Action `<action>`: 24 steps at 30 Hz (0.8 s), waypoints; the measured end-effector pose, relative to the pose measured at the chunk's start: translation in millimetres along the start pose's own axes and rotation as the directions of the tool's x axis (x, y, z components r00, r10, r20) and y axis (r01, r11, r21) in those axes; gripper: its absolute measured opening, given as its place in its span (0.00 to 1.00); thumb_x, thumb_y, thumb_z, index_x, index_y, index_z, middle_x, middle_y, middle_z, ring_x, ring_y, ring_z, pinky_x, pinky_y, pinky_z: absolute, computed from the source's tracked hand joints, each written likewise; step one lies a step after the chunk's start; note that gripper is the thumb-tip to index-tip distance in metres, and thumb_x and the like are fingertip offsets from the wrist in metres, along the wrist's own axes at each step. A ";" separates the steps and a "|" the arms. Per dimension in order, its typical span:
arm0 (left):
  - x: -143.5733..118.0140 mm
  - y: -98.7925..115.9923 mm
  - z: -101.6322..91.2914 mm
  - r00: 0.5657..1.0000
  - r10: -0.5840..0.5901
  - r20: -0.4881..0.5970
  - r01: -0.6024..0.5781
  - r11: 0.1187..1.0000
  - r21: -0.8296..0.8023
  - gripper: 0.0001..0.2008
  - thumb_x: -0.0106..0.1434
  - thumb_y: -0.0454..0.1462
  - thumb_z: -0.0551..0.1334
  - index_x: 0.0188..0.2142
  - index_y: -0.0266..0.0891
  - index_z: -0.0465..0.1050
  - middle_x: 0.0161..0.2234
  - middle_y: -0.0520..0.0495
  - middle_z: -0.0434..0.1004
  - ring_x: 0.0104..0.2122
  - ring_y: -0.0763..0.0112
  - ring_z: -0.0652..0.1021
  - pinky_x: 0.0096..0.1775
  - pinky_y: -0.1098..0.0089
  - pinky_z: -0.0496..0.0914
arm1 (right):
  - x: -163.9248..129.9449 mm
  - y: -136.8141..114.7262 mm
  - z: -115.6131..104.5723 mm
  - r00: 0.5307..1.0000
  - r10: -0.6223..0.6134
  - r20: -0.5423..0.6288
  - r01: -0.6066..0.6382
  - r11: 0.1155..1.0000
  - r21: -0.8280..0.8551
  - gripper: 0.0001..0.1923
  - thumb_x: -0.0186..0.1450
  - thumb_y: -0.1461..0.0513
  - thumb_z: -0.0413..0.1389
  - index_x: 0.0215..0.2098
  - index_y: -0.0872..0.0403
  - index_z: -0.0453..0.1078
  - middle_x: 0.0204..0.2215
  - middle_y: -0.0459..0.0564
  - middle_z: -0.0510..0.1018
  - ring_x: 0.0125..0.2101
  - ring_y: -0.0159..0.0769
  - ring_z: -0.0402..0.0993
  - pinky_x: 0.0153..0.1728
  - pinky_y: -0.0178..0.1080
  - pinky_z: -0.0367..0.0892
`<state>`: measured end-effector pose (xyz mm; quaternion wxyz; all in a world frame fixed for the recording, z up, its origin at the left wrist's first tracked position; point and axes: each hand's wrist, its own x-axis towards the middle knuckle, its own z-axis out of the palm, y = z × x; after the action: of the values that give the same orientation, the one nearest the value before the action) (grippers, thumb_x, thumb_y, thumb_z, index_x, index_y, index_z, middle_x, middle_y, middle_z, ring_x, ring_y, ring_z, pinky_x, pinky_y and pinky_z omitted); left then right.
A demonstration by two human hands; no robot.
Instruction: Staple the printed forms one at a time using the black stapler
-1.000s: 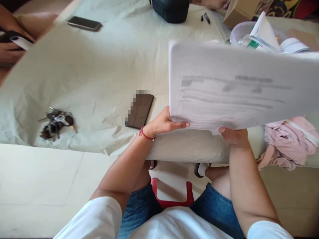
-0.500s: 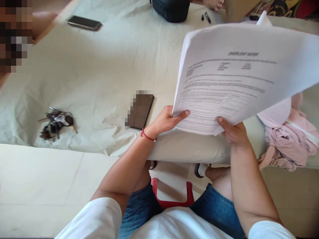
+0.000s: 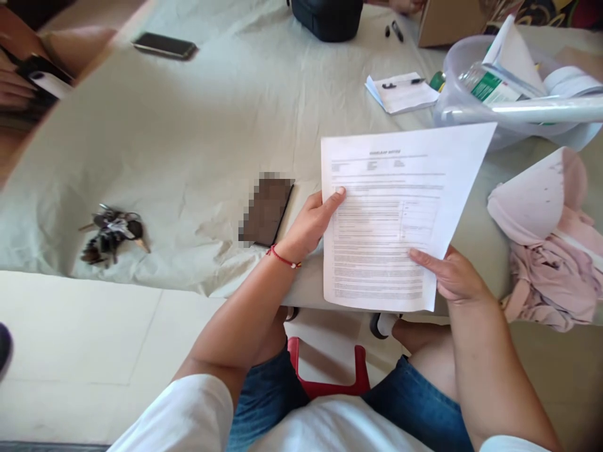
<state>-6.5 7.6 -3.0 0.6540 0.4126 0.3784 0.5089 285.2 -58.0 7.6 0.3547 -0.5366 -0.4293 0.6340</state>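
Observation:
A printed white sheet of paper is held over the near edge of a table covered in pale cloth. My left hand grips the sheet's left edge, thumb on top. My right hand holds its lower right edge, thumb on the print. The sheet lies nearly flat, text facing me. A dark phone rests on the cloth just left of my left hand.
A bunch of keys lies at the left. A second phone and another person's hands are far left. A black bag, a notepad with pen, a clear plastic tub and pink clothes are on the right.
The sheet, raised and tilted up a second ago, has come down and towards me and now lies nearly flat. My hands shifted along its edges.

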 end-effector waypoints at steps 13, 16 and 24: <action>-15.8 -12.6 21.5 0.949 -0.313 0.026 0.313 0.950 -0.002 0.28 0.67 0.60 0.72 0.45 0.36 0.85 0.45 0.34 0.91 0.48 0.48 0.89 0.51 0.53 0.83 | 0.0 14.6 -32.6 0.916 -0.208 -0.343 0.166 0.975 -0.150 0.20 0.69 0.42 0.70 0.48 0.45 0.85 0.44 0.47 0.91 0.45 0.47 0.88 0.51 0.50 0.83; -15.4 -11.3 24.0 0.955 -0.294 0.036 0.293 0.955 0.034 0.30 0.68 0.62 0.70 0.44 0.36 0.85 0.46 0.34 0.91 0.48 0.49 0.89 0.52 0.54 0.83 | 0.0 18.8 -30.7 0.940 -0.191 -0.282 0.140 0.972 -0.190 0.18 0.71 0.43 0.69 0.46 0.44 0.86 0.44 0.47 0.90 0.45 0.47 0.87 0.56 0.52 0.81; -23.8 -12.4 25.3 0.993 -0.117 0.018 0.108 0.961 0.253 0.32 0.74 0.64 0.61 0.45 0.37 0.83 0.49 0.36 0.90 0.50 0.51 0.87 0.52 0.57 0.80 | 0.2 16.4 -39.2 0.967 -0.087 -0.239 0.062 0.992 -0.111 0.20 0.68 0.41 0.70 0.45 0.46 0.86 0.40 0.47 0.90 0.42 0.46 0.87 0.52 0.51 0.82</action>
<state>16.4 -21.3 -3.2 0.6303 0.4785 0.4518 0.4119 323.9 -57.6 -9.8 0.4001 -0.6115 -0.4344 0.5266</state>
